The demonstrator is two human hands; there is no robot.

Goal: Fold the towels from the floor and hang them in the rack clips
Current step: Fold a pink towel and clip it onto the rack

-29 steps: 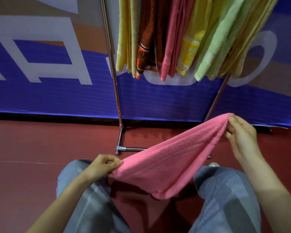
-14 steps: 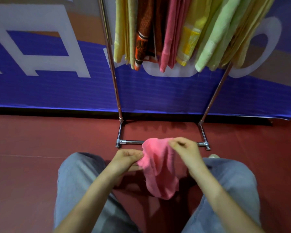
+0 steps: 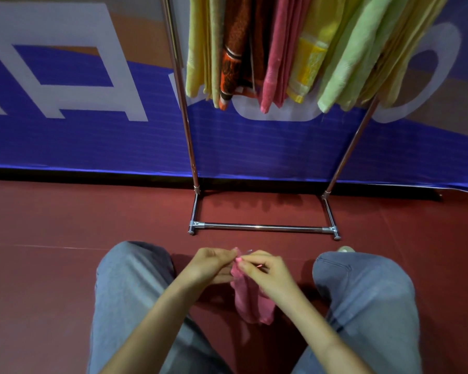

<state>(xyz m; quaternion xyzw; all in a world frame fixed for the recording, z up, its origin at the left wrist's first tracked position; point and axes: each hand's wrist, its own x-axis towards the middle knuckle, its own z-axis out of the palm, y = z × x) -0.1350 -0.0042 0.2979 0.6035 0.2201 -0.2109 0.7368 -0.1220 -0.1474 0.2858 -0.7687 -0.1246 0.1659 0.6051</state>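
Fingertips of both hands meet at the top edge of a pink towel [image 3: 250, 298], each grip pinched closed on the cloth. The left hand [image 3: 212, 265] holds the edge from nine o'clock, the right hand [image 3: 265, 273] from three o'clock, and the two nearly touch. Below the pinch the towel hangs folded into a narrow strip toward six o'clock, between the person's knees in grey trousers [image 3: 135, 287]; whether its lower end touches the dark red floor [image 3: 52, 220] I cannot tell.

At twelve o'clock from the hands, well apart, stands a chrome rack [image 3: 262, 227], its base bar lying on the floor and its two uprights rising toward the top of the view. Hanging towels [image 3: 278, 49] crowd the rack's upper part: yellow, orange patterned, pink and pale green, side by side. Behind the rack a blue banner [image 3: 92, 141] with large white lettering runs along the wall.
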